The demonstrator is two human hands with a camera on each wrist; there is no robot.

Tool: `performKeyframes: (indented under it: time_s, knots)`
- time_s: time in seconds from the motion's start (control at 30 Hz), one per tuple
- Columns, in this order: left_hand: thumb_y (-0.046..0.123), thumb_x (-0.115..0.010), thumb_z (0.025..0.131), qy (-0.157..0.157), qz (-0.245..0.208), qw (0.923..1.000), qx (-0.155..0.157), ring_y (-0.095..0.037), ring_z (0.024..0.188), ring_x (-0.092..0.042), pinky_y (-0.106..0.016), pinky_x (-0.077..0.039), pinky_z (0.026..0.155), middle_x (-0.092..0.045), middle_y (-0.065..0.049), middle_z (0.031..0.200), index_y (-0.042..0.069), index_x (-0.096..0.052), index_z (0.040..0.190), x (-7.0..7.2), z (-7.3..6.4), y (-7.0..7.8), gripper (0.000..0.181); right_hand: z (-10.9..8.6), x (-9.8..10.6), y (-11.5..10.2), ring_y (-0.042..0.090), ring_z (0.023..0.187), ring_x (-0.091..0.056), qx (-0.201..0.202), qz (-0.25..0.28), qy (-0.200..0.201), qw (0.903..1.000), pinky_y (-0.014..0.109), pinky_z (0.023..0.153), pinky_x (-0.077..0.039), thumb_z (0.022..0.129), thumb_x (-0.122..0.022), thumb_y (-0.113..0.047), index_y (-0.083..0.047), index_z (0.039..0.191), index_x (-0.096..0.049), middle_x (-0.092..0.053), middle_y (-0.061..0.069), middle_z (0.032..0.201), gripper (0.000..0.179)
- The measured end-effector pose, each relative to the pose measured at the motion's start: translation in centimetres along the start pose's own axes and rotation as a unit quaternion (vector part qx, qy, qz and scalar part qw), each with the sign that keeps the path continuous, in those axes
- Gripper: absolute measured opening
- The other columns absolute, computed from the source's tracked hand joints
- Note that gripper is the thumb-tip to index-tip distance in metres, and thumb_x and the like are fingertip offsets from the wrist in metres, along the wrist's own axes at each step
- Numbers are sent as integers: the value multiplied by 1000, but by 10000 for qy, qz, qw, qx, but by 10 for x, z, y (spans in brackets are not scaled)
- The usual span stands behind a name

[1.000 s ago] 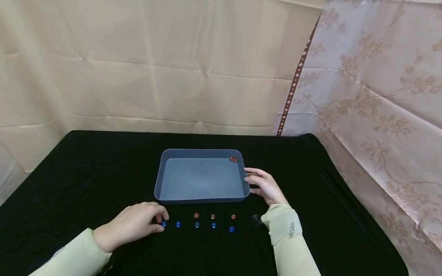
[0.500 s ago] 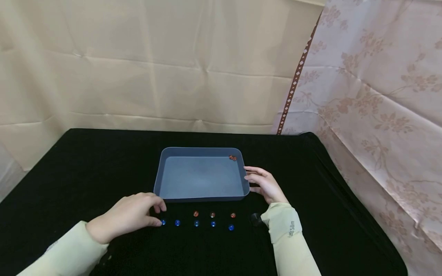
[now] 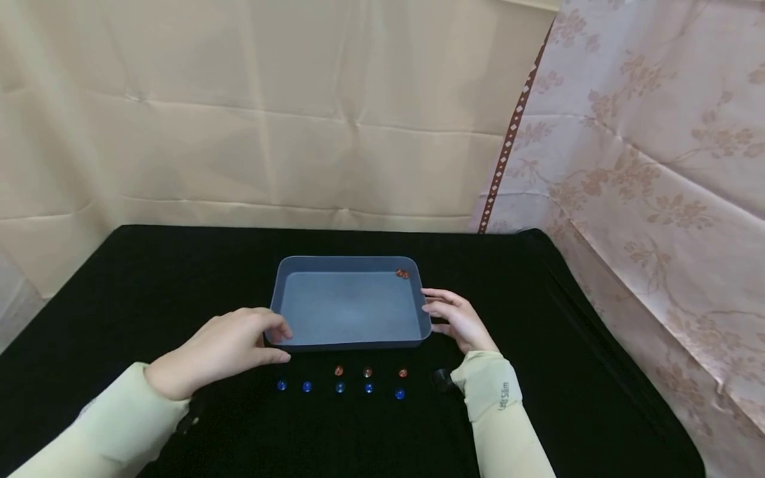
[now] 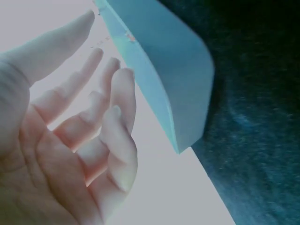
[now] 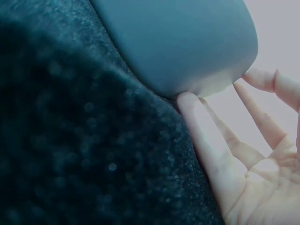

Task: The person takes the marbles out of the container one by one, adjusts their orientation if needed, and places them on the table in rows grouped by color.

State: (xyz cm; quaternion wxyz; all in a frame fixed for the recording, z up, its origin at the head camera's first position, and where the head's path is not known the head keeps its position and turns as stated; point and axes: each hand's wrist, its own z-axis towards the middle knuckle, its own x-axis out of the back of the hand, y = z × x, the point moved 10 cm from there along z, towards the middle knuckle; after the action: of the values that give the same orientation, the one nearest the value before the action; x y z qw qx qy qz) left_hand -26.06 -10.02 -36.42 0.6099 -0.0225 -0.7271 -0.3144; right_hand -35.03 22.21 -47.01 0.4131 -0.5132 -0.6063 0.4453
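Note:
A shallow blue-grey tray point(image 3: 346, 302) lies on the black cloth. My left hand point(image 3: 230, 342) hovers over its near left corner with loosely bent fingers, and the palm in the left wrist view holds nothing. At the tray's right wall, my right hand point(image 3: 459, 323) touches the outside with spread fingertips; its thumb point(image 5: 190, 103) meets the lower edge in the right wrist view. In front of the tray sit a row of several blue glass marbles point(image 3: 307, 386) and a shorter row of orange marbles point(image 3: 339, 370). A few orange marbles point(image 3: 402, 273) rest in the tray's far right corner.
Black cloth point(image 3: 197, 279) covers the table, whose far edge meets a cream curtain point(image 3: 299, 119). A pink floral curtain point(image 3: 651, 186) hangs along the right side. A small black object point(image 3: 442, 380) sits by the right wrist.
My left hand has let go of the leftmost blue marble and moved up and forward to the tray's near left corner. That marble stays in its row; the right hand is unchanged.

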Motion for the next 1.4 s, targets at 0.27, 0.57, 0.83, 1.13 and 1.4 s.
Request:
performKeyframes:
  time_s: [0.27, 0.57, 0.83, 1.13, 1.4]
  knots:
    - [36, -75, 85, 261, 50, 9992, -294, 0, 71, -55, -20, -46, 57, -68, 6, 95, 22, -70, 104, 11, 17, 21, 24, 0, -1, 4, 13, 93, -66, 23, 22, -25, 10000, 33, 79, -58, 94, -63, -13, -7, 139, -55, -61, 14, 133, 46]
    - [36, -74, 87, 663, 417, 9963, -356, -8, 81, -61, -22, -46, 59, -69, 6, 97, 23, -71, 103, 23, 30, 41, 21, -1, -1, 6, 15, 94, -66, 21, 21, 17, 10000, 34, 80, -58, 93, -65, -14, -7, 138, -56, -60, 16, 133, 47]
    - [35, -74, 88, 1084, 727, 9903, -483, -11, 82, -63, -20, -44, 54, -70, 3, 100, 22, -72, 103, 33, 37, 52, 20, -1, 2, 7, 15, 94, -67, -20, 4, 48, 10000, 34, 80, -58, 93, -64, -14, -8, 138, -56, -60, 17, 134, 46]
    - [34, -73, 89, 1240, 895, 9876, -365, -16, 88, -66, -22, -46, 55, -71, 1, 103, 20, -72, 105, 33, 56, 51, 22, 0, 0, 5, 15, 93, -66, 9, 57, 50, 10000, 34, 79, -58, 93, -64, -12, -7, 138, -56, -60, 17, 133, 46]
    - [37, -72, 90, 1386, 1047, 9841, -378, -16, 90, -67, -27, -52, 62, -71, 1, 106, 19, -71, 109, 34, 74, 61, 26, 1, -1, 2, 15, 94, -67, 18, 53, 24, 10000, 34, 79, -58, 94, -63, -12, -7, 139, -55, -59, 18, 135, 46]
